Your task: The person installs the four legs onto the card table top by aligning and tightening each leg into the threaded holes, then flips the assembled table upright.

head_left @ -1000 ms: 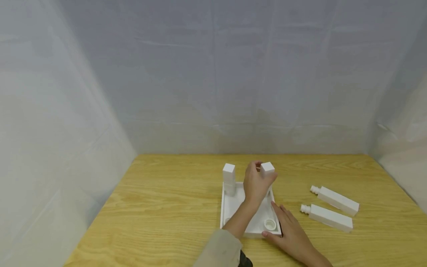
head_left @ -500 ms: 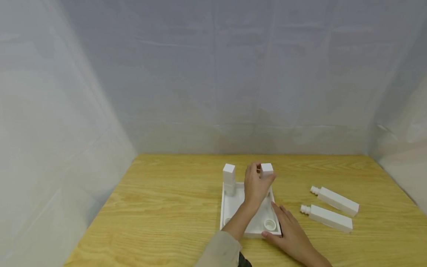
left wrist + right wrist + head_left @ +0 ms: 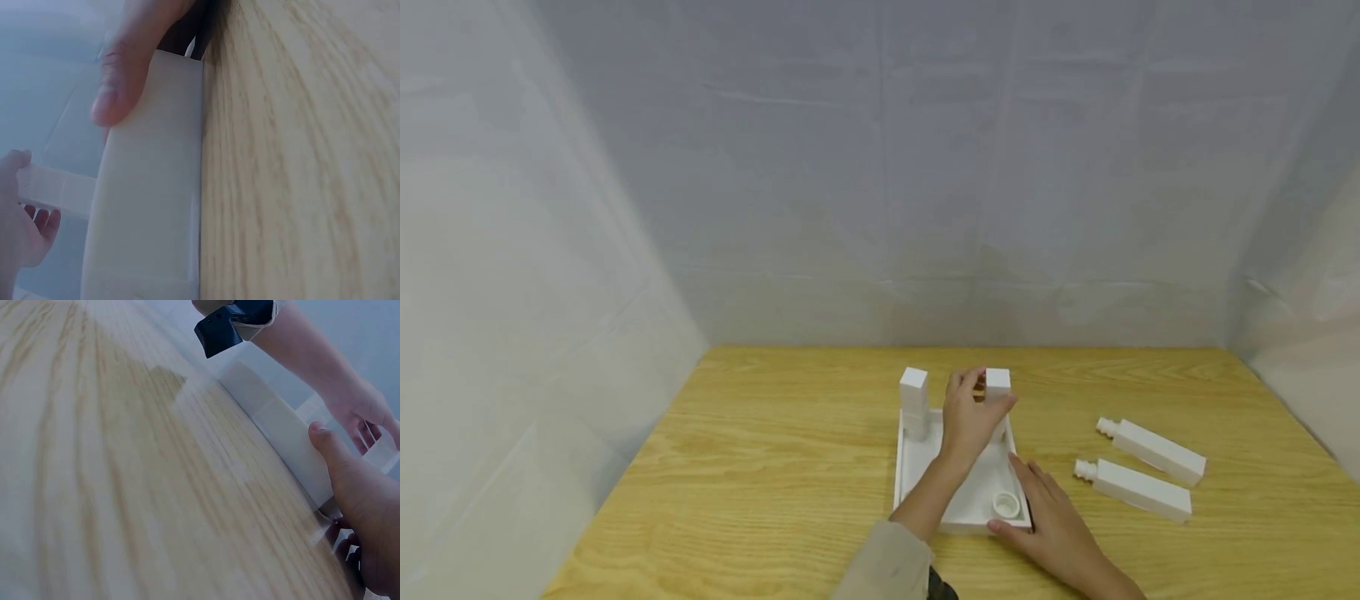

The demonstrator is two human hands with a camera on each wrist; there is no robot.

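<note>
We see a white square bottle (image 3: 997, 385) standing upright at the far right corner of a shallow white tray (image 3: 917, 467), and the left hand (image 3: 970, 417) wraps its fingers and thumb round the upper part of it. In the right wrist view the same bottle (image 3: 382, 449) shows as a pale bar crossing the fingers of that hand (image 3: 365, 412). A second white square bottle (image 3: 913, 402) stands upright at the tray's far left corner, just beside the left hand but apart from it. A small white round cap (image 3: 1006, 504) lies inside the tray near its front right corner.

The right hand (image 3: 1051, 525) lies flat with relaxed fingers along the tray's right front edge, thumb at the front wall; it clasps nothing. We see its thumb (image 3: 122, 69) pressed on the tray's outer wall (image 3: 150, 200) in the left wrist view, and the same hand (image 3: 362, 519) resting against that wall in the right wrist view.

Two more white square bottles (image 3: 1152, 451) (image 3: 1133, 489) lie on their sides on the wooden table (image 3: 775, 467), well apart to the right of the tray, with threaded necks pointing left. A pale fabric backdrop (image 3: 880, 167) rises behind and beside the table.
</note>
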